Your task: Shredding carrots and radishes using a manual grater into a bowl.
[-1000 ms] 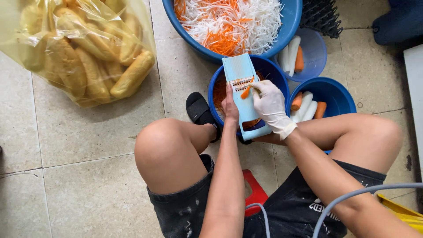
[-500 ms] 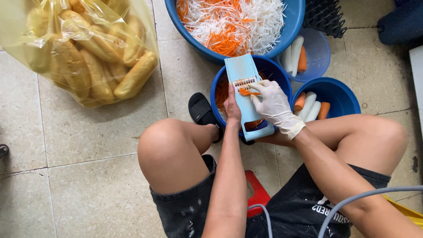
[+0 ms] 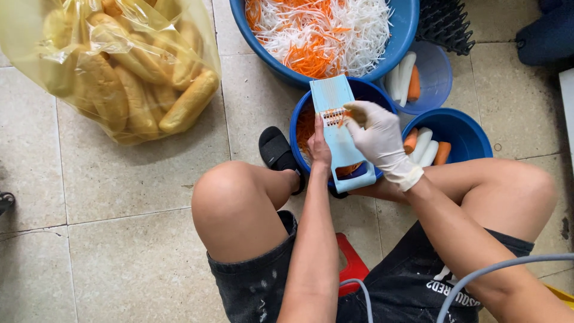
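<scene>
A light blue grater board (image 3: 336, 113) leans over a small blue bowl (image 3: 371, 93) that holds orange shreds. My bare left hand (image 3: 318, 145) grips the board's left edge and steadies it. My right hand (image 3: 379, 139), in a white glove, presses a small piece of carrot (image 3: 344, 118) against the blades near the board's upper half. I sit low on a red stool (image 3: 353, 263) with both knees raised on either side of the bowl.
A large blue basin (image 3: 400, 36) of white and orange shreds stands beyond the bowl. Two smaller blue tubs (image 3: 466, 128) (image 3: 439, 75) at the right hold peeled carrot and white radish pieces. A clear bag of bread rolls (image 3: 113, 66) lies at the left on the tiled floor.
My gloved right hand has slid the carrot piece along the grater board, and the view has shifted slightly. My left hand keeps its grip on the board.
</scene>
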